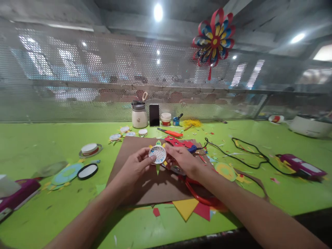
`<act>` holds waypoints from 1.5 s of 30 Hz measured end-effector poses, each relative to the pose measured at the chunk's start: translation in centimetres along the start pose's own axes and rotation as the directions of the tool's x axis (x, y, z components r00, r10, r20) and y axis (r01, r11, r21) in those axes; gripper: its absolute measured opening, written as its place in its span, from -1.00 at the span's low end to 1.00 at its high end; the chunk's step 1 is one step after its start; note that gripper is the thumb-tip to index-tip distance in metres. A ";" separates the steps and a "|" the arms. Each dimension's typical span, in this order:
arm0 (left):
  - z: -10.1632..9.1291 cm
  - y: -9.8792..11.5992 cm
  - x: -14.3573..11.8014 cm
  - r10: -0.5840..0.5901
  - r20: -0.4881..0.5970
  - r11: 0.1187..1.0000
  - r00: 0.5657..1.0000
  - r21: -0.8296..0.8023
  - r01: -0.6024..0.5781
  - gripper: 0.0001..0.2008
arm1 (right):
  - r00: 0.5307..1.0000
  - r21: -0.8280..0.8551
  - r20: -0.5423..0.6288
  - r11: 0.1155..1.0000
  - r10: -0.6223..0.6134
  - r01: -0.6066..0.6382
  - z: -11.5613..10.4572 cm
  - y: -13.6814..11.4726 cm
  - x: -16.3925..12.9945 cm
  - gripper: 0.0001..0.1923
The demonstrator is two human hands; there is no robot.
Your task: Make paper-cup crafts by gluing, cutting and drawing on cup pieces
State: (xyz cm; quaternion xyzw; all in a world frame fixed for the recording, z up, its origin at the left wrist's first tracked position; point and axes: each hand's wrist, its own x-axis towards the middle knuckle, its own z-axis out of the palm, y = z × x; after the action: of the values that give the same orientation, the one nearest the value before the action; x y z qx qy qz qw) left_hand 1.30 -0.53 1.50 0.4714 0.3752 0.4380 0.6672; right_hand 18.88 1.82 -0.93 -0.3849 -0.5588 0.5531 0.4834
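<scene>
Above the brown cardboard sheet [127, 186] I hold up a small round paper turtle [157, 154], its white disc dotted blue, with a green head and tail and yellow flippers. My left hand [138, 163] grips the disc's left edge, thumb across its front. My right hand [181, 159] is closed at its right side, fingertips pinched by a yellow flipper. Red-handled scissors [193, 193] lie partly hidden under my right forearm. Red foam scraps [178, 142] and a blue-handled tool [192, 149] with a black cord are just beyond my right hand.
Several small turtle pieces [116, 137], a roll of tape [89, 150] and a blue disc turtle [67, 174] lie left. An orange utility knife [173, 133], a phone [154, 115] and a white jug [139, 116] are at the back. A black cord [252, 152] loops across the right.
</scene>
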 end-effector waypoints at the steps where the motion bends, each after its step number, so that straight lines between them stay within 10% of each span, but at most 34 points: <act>1: -0.1 0.0 0.1 0.008 -0.008 1.000 1.000 0.010 -0.008 -0.70 | 1.000 0.020 -0.018 1.000 -0.004 0.005 -0.1 0.0 0.1 -0.36; 15: -3.0 -1.7 2.9 0.049 -0.009 0.998 0.999 -0.039 -0.049 -0.77 | 0.981 0.076 -0.193 0.997 0.001 0.014 -2.0 -2.4 -0.5 -0.46; 25: -2.3 -1.4 2.5 -0.033 -0.011 0.999 0.999 -0.004 0.033 -0.81 | 0.807 0.060 -0.547 0.951 -0.222 0.302 -4.8 -2.5 1.5 -0.68; 34: -1.3 -1.3 1.7 0.010 0.089 1.000 0.996 0.019 -0.012 -0.72 | 0.983 0.042 -0.167 0.996 -0.072 0.080 0.0 -1.3 -0.5 -0.66; 45: -1.0 -0.9 1.1 0.111 0.123 0.964 0.986 0.229 -0.137 -0.65 | 0.989 0.382 0.020 0.913 0.145 -0.141 0.6 -1.4 -0.9 -0.62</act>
State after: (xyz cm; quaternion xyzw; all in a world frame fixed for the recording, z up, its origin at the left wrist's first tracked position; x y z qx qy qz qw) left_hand 0.96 0.68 0.25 0.5932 0.3573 0.4049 0.5970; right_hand 18.70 0.67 0.44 -0.3256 -0.4083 0.6835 0.5099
